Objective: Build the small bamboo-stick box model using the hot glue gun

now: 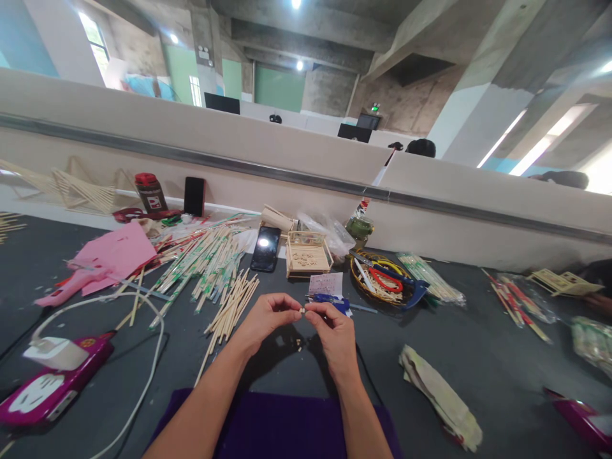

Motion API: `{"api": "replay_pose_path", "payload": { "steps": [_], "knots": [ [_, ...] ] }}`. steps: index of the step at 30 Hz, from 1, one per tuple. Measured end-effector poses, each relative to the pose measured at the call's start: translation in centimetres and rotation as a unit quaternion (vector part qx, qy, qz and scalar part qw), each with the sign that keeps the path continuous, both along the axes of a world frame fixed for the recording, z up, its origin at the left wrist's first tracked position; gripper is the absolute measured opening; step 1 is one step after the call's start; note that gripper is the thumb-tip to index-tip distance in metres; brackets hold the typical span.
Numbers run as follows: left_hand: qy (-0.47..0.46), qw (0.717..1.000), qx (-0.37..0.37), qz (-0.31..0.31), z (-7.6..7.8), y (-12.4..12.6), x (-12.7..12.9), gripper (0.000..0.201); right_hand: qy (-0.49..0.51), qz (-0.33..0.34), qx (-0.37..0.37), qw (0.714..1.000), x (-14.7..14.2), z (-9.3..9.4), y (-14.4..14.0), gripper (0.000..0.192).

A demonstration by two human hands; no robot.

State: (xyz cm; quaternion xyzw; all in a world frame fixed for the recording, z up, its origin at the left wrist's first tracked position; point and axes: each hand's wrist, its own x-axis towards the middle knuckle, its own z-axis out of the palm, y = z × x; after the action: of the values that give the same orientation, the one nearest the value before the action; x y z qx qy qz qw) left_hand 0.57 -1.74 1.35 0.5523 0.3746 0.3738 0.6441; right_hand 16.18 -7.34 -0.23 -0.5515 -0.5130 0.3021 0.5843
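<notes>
My left hand [266,317] and my right hand [332,325] meet above the dark table [478,357], fingertips pinched together on a tiny wooden piece [302,310]. A few more small wooden bits [299,345] lie on the table just below the hands. A loose pile of bare wooden sticks [233,303] lies to the left of my left hand. Behind the hands stands a small open wooden box [308,255] built of sticks, with small pieces inside. A blue-handled tool [335,302] lies just beyond my right hand.
Wrapped chopsticks [201,258], pink paper [117,255], a pink glue gun [67,288], a phone [266,248], a basket with scissors [382,275], a crumpled wrapper [442,395], a charger and cable [57,352]. A purple cloth [282,424] lies at the near edge. A partition wall [306,166] runs behind.
</notes>
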Motion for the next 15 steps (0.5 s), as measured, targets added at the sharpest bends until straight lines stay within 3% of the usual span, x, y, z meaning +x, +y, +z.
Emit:
{"api": "replay_pose_path", "payload": {
  "steps": [15],
  "knots": [
    [-0.019, 1.0, -0.013, -0.008, -0.15, 0.03, 0.03, 0.023, 0.008, 0.007, -0.003, 1.0, 0.01, -0.06, 0.01, 0.013]
  ]
}}
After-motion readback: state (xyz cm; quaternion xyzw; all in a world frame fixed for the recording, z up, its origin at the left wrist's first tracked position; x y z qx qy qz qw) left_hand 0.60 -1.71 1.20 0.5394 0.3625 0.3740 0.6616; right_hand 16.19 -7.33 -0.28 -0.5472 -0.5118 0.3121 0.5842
